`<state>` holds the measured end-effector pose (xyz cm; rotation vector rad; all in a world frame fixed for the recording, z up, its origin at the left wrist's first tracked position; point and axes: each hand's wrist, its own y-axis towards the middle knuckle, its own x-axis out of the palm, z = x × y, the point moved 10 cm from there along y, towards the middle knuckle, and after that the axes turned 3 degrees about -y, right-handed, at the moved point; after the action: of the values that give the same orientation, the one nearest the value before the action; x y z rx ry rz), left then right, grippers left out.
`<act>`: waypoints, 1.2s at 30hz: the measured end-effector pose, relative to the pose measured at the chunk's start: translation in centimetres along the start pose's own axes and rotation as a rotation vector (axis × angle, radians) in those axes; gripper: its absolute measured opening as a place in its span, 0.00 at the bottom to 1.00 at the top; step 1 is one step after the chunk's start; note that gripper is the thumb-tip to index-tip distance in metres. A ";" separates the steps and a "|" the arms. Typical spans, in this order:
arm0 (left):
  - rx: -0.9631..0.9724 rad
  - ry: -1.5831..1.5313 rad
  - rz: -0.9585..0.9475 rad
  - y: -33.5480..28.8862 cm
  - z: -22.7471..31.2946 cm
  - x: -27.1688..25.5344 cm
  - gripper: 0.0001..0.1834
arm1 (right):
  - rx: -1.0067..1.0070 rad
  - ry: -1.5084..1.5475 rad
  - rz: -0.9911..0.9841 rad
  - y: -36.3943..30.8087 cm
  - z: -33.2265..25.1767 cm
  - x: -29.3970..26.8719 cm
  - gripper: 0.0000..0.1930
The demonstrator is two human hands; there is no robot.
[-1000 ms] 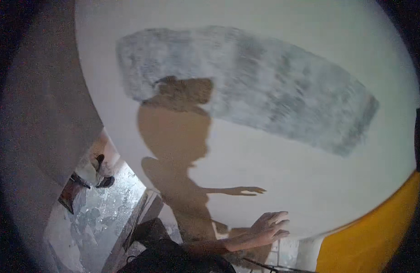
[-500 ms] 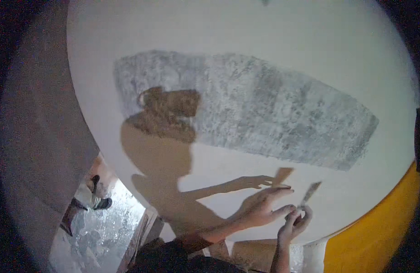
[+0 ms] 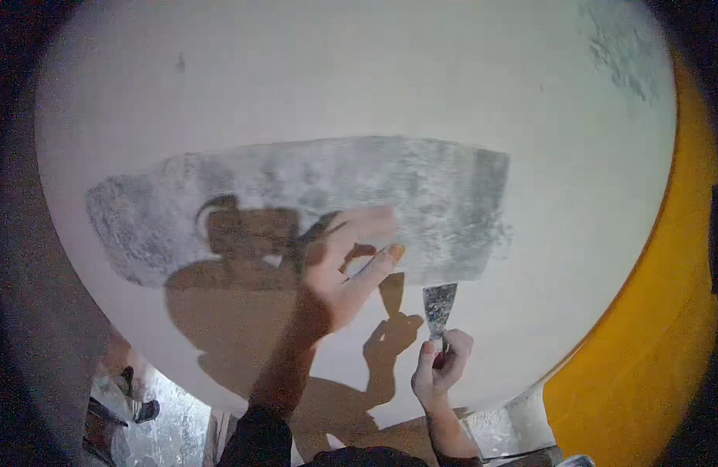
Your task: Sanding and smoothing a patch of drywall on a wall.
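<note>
My right hand (image 3: 445, 366) is closed round the handle of a putty knife (image 3: 439, 307), its stained metal blade pointing up, just under the lower edge of a grey patch (image 3: 445, 206). That patch, mottled and streaky, stretches across a large white rounded surface (image 3: 359, 86). My left hand (image 3: 339, 268) is raised over the patch, thumb and fingers apart, with nothing in it. Whether its fingertips touch the surface I cannot tell. A yellow-orange mark shows on the thumb tip.
Shadows of my head, arms and the knife (image 3: 242, 311) fall across the surface. A yellow-orange wall (image 3: 631, 373) borders it on the right. A smaller grey smear (image 3: 624, 54) lies at the upper right. At lower left, dark objects (image 3: 137, 409) lie by a shiny floor sheet (image 3: 172, 420).
The view has shifted to the right along the surface. My left hand has moved up over the grey patch, away from the right hand, and the knife blade now faces me more squarely.
</note>
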<state>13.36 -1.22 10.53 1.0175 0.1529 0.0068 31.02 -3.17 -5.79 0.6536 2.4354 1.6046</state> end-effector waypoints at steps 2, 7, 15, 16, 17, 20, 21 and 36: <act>0.010 0.163 -0.082 0.6 0.1 3.9 0.16 | -0.028 -0.041 -0.005 1.8 2.1 -2.4 0.13; -0.029 0.198 -0.378 1.5 -1.4 14.5 0.15 | -0.032 0.079 -0.049 3.5 6.6 -5.3 0.13; -0.125 0.136 -0.018 3.7 -1.1 15.0 0.07 | -0.019 0.116 -0.102 4.2 10.7 -8.2 0.15; -0.110 0.300 -0.171 3.6 -1.1 17.0 0.08 | -0.042 0.132 -0.091 4.3 10.6 -8.4 0.15; -0.129 0.407 -0.316 3.2 -1.4 18.6 0.09 | -0.059 0.144 -0.103 4.5 10.5 -8.4 0.15; -0.039 0.299 -0.205 4.7 0.8 17.1 0.09 | -0.068 0.170 -0.125 5.2 10.5 -8.1 0.15; -0.093 0.197 -0.076 5.0 1.0 15.2 0.08 | -0.058 0.185 -0.111 5.6 10.7 -8.3 0.15; 0.796 1.161 -0.370 -1.1 -0.3 23.3 0.18 | 0.153 0.164 -0.184 10.9 9.5 -8.0 0.18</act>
<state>36.28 0.24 6.54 1.6577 1.4938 0.2162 44.54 4.93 -0.82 0.3160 2.6660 1.4657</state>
